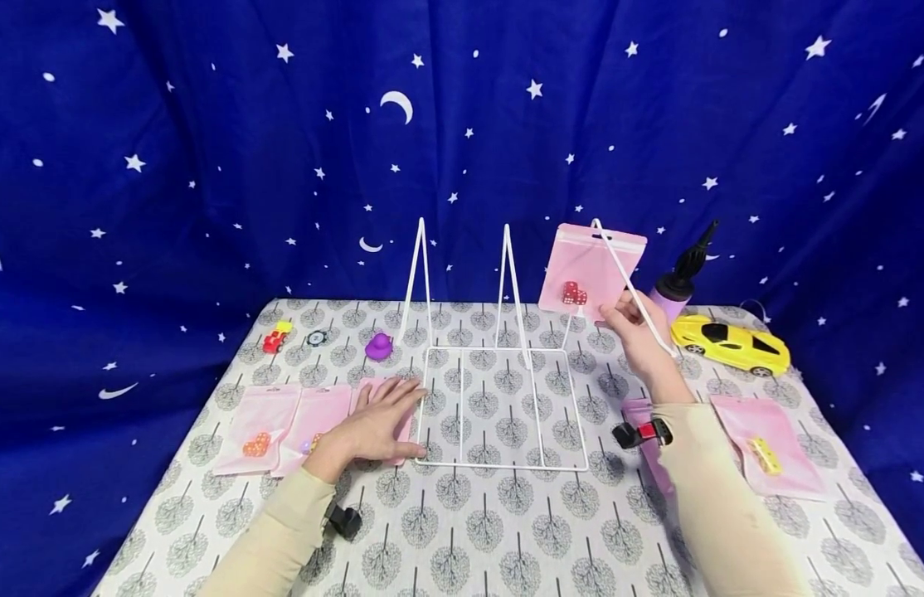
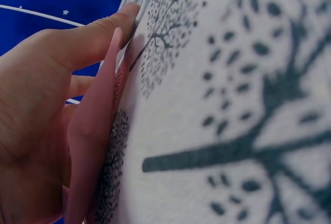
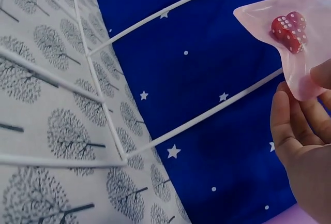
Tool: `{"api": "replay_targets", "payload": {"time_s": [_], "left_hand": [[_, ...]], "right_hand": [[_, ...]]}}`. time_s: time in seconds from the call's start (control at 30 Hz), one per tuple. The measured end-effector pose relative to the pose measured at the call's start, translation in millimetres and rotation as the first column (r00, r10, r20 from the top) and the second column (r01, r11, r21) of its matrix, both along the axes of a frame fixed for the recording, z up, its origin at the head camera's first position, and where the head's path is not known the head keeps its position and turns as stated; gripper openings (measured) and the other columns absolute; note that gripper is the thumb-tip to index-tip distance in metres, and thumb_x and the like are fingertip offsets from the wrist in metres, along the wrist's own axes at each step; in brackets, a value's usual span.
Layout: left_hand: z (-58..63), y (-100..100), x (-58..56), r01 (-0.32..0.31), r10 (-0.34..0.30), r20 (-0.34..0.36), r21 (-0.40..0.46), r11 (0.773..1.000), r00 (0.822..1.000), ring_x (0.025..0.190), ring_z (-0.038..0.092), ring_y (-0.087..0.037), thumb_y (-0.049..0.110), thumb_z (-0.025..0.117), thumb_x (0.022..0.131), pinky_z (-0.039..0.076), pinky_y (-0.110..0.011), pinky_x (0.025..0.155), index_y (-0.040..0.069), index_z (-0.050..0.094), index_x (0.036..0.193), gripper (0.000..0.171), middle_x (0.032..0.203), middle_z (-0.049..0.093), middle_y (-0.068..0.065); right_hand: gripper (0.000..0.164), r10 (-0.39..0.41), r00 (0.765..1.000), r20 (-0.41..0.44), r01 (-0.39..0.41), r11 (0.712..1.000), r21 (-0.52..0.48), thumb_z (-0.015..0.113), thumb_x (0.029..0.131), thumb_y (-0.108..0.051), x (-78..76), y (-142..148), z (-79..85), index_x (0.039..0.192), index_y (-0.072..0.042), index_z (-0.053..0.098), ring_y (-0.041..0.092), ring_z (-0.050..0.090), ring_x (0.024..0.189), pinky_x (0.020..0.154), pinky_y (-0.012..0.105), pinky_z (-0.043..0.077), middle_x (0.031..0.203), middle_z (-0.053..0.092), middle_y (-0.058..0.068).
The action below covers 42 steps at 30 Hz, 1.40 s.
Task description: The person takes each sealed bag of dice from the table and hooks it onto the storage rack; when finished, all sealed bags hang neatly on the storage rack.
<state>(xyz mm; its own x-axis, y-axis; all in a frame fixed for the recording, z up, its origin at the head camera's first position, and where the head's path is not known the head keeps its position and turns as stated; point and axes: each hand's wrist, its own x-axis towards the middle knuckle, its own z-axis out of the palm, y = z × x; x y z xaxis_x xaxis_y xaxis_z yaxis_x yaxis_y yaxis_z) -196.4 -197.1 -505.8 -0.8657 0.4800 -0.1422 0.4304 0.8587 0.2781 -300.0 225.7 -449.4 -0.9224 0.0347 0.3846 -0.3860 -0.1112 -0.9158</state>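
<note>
A white wire rack (image 1: 499, 467) stands mid-table with three upright prongs. At its right prong, a pink zip bag (image 1: 570, 257) with red dice (image 1: 574, 293) inside hangs with its top slot at the prong's tip. My right hand (image 1: 644, 352) pinches the lower corner of this bag between thumb and fingers, as the right wrist view also shows. Fingers spread, my left hand (image 1: 372, 427) rests over another pink bag (image 2: 90, 131) at the rack's left side. Its thumb reaches the rack's base wire. What this bag contains is hidden under the hand.
Two pink bags (image 1: 264, 414) (image 1: 320, 410) lie left of my left hand. Further pink bags, one with a yellow item (image 1: 764, 456), lie by my right forearm. Behind are a small red-yellow toy (image 1: 278, 337), a purple duck (image 1: 378, 347), a yellow car (image 1: 731, 344) and a black-purple pump (image 1: 674, 286).
</note>
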Motion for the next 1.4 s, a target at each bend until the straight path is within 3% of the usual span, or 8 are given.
{"api": "replay_targets", "payload": {"time_s": [0.1, 0.2, 0.33, 0.53, 0.73, 1.03, 1.27, 1.4], "left_hand": [[-0.2, 0, -0.4, 0.001, -0.001, 0.002, -0.005, 1.000, 1.000, 0.150, 0.009, -0.035, 0.071, 0.064, 0.074, 0.004, -0.070, 0.114, 0.026, 0.022, 0.156, 0.102, 0.165, 0.011, -0.001], [0.5, -1, -0.6, 0.005, -0.005, -0.001, 0.006, 1.000, 1.000, 0.150, 0.010, -0.037, 0.070, 0.065, 0.074, 0.004, -0.071, 0.114, 0.025, 0.024, 0.155, 0.102, 0.164, 0.012, -0.002], [2.2, -1, -0.7, 0.007, -0.007, -0.008, 0.005, 1.000, 1.000, 0.150, 0.010, -0.037, 0.070, 0.065, 0.074, 0.004, -0.071, 0.114, 0.024, 0.024, 0.155, 0.102, 0.164, 0.013, -0.003], [1.8, -1, -1.8, 0.003, -0.003, -0.007, 0.002, 1.000, 1.000, 0.150, 0.010, -0.036, 0.071, 0.065, 0.074, 0.004, -0.070, 0.114, 0.025, 0.023, 0.155, 0.102, 0.164, 0.012, -0.002], [1.7, 0, -2.1, 0.004, -0.004, -0.005, 0.006, 1.000, 1.000, 0.150, 0.010, -0.035, 0.070, 0.066, 0.074, 0.003, -0.070, 0.114, 0.026, 0.023, 0.155, 0.102, 0.164, 0.012, -0.002], [0.3, 1, -1.6, 0.003, -0.003, 0.001, 0.002, 1.000, 1.000, 0.150, 0.009, -0.035, 0.070, 0.065, 0.075, 0.003, -0.070, 0.114, 0.027, 0.023, 0.156, 0.102, 0.164, 0.011, -0.002], [-0.4, -1, -0.5, -0.002, 0.002, 0.005, 0.021, 1.000, 1.000, 0.150, 0.008, -0.035, 0.069, 0.066, 0.075, 0.001, -0.070, 0.114, 0.027, 0.023, 0.156, 0.101, 0.165, 0.011, -0.001], [-0.2, -1, 0.2, 0.004, -0.004, 0.004, 0.017, 1.000, 1.000, 0.150, 0.008, -0.035, 0.070, 0.065, 0.075, 0.002, -0.070, 0.114, 0.026, 0.022, 0.156, 0.101, 0.165, 0.010, -0.002]], "right_hand": [[0.012, 0.001, 1.000, 0.016, -0.001, 1.000, 0.012, 0.067, 0.088, 0.000, 4.0, 3, -1.1, 0.090, -0.009, 0.060, 0.007, 0.067, 0.070, 0.065, 0.017, 0.057, 0.077, 0.069, -0.005], [0.006, -0.077, 0.994, 0.075, 0.067, 0.990, 0.126, 0.064, 0.092, -0.004, 12.5, 7, 0.9, 0.090, -0.008, 0.059, 0.007, 0.069, 0.069, 0.059, 0.014, 0.051, 0.078, 0.072, -0.006], [0.009, -0.086, 0.989, 0.119, 0.065, 0.983, 0.169, 0.063, 0.093, -0.005, 18.6, 14, -2.2, 0.095, 0.002, 0.060, 0.009, 0.070, 0.071, 0.067, 0.016, 0.055, 0.080, 0.073, -0.004], [0.017, -0.077, 0.992, 0.096, 0.057, 0.978, 0.199, 0.063, 0.091, 0.003, 28.7, 20, -4.7, 0.101, 0.016, 0.056, 0.010, 0.070, 0.073, 0.072, 0.020, 0.058, 0.082, 0.072, -0.003], [0.023, -0.156, 0.980, 0.122, 0.107, 0.936, 0.334, 0.065, 0.092, -0.004, 43.7, 33, -6.6, 0.108, 0.011, 0.059, 0.007, 0.068, 0.076, 0.073, 0.017, 0.057, 0.085, 0.071, -0.011], [0.022, -0.178, 0.979, 0.097, 0.117, 0.886, 0.449, 0.063, 0.092, -0.003, 56.8, 49, -12.4, 0.110, 0.010, 0.059, 0.005, 0.067, 0.077, 0.072, 0.011, 0.054, 0.086, 0.067, -0.018], [0.028, -0.213, 0.974, 0.076, 0.125, 0.788, 0.603, 0.065, 0.093, -0.014, 68.3, 52, -9.9, 0.114, 0.004, 0.061, -0.008, 0.061, 0.086, 0.078, 0.006, 0.049, 0.098, 0.069, -0.010], [0.025, -0.206, 0.977, 0.050, 0.134, 0.785, 0.605, 0.065, 0.093, -0.010, 74.1, 54, -11.4, 0.112, 0.005, 0.061, -0.009, 0.060, 0.086, 0.079, 0.005, 0.048, 0.097, 0.067, -0.012]]}}
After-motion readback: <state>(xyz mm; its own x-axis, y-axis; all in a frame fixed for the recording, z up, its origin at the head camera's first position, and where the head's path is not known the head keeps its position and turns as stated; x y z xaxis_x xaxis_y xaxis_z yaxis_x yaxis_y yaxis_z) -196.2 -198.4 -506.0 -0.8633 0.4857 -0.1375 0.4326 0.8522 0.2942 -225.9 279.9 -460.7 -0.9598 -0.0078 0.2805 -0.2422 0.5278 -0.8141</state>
